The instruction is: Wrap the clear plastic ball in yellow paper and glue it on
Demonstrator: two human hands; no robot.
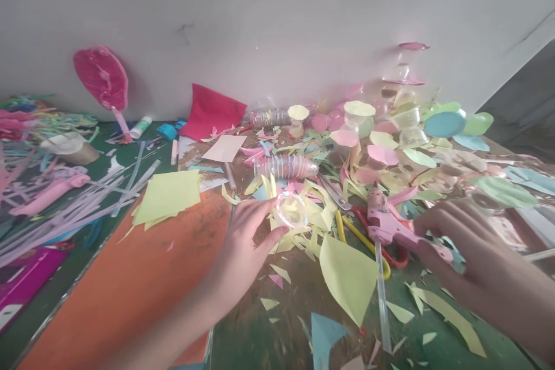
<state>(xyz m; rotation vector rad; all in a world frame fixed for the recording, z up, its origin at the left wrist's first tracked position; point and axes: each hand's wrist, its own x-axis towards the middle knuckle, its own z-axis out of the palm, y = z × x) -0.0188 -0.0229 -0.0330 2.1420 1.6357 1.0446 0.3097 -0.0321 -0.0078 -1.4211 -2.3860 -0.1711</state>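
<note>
The left hand [243, 243] reaches out over the messy desk [277, 324]. Its fingers [260, 208] and thumb pinch a small clear plastic cup [291, 210]. The cup sits on its side on a heap of yellow paper scraps [303, 225].

The right hand [472, 254] holds a pink plastic glue gun [390, 228]. Its fingers are curled tight round the handle. The gun is just to the right of the clear cup, with its tip pointing up and away. A long clear glue stick [381, 295] pokes out the back of the gun, toward the person.

Here is what could go wrong. The gun tip may be hot. It is close to the left hand, so it could burn a finger if the two hands come together too fast. Hot glue could also drip on the scraps and stick them to the cup.

The cup is thin and slippery. If the fingers squeeze too hard it could crack or pop away into the pile.

Red-handled scissors [347, 199] lie between the cup and the gun, half under the gun. A hand could bump the blades. The yellow paper kite shape [349, 277], below the gun, could snag on the long glue stick.
</note>
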